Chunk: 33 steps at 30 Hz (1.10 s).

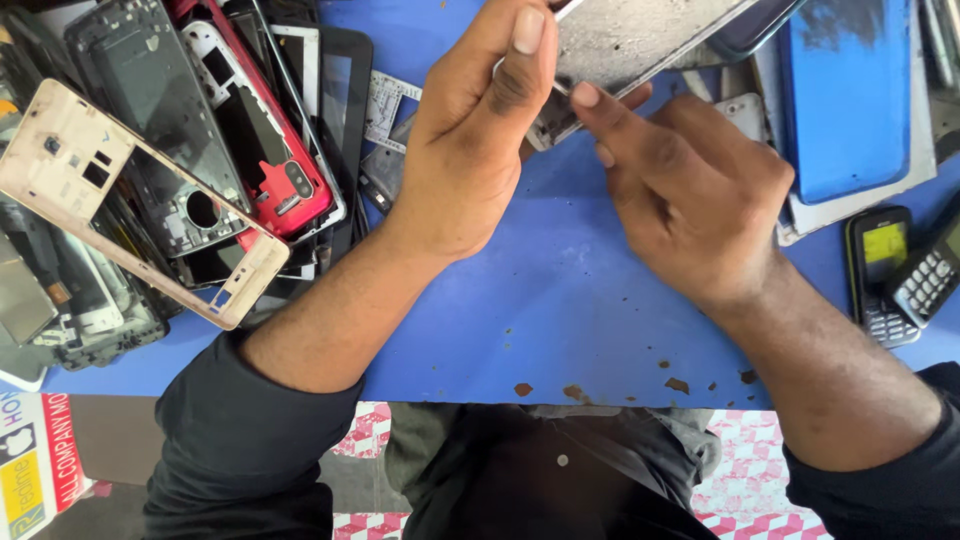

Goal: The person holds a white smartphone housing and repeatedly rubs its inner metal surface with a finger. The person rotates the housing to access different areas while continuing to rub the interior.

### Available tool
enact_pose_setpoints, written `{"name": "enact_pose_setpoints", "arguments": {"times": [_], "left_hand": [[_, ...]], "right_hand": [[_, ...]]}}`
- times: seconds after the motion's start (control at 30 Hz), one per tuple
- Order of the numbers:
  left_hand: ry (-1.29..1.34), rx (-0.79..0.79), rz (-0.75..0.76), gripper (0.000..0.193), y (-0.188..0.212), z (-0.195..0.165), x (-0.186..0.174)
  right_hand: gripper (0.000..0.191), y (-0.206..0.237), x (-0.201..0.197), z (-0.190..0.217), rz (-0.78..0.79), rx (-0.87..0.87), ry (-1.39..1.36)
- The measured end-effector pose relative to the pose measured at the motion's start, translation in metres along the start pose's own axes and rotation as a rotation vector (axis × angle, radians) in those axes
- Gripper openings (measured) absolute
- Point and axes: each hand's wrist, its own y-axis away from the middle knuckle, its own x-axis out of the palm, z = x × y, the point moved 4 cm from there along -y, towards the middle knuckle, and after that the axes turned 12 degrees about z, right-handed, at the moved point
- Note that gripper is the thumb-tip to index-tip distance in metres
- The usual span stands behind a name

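My left hand (470,140) grips the lower corner of a flat grey phone panel (630,40) that is held above the blue table (560,300) and runs off the top edge. My right hand (690,190) is at the same corner, its forefinger tip pressed on the panel's edge beside my left thumb, the other fingers curled. Both wrists come out of dark sleeves.
A heap of phone frames and back covers lies at the left: a gold frame (110,190), a red one (270,150) and dark ones. A blue cover (850,95) rests at the upper right. Two keypad phones (885,270) lie at the right edge. Chipped spots mark the table's near edge.
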Motion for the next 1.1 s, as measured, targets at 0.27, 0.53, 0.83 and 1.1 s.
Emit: {"name": "enact_pose_setpoints", "arguments": {"times": [0.27,0.53,0.83,1.1], "left_hand": [[-0.037,0.010,0.009,0.040,-0.001,-0.003,0.005],[-0.076,0.029,-0.037,0.043,-0.003,-0.006,0.000],[-0.085,0.051,-0.004,0.040,0.001,0.002,0.000],[-0.087,0.019,-0.037,0.040,0.002,0.002,-0.001]], "right_hand": [[0.034,0.003,0.000,-0.015,-0.131,0.061,0.044],[0.034,0.000,-0.005,-0.007,-0.102,0.062,0.180],[0.038,-0.004,-0.002,-0.004,-0.083,0.048,0.135],[0.037,0.004,-0.003,-0.016,-0.176,0.112,0.027]]}}
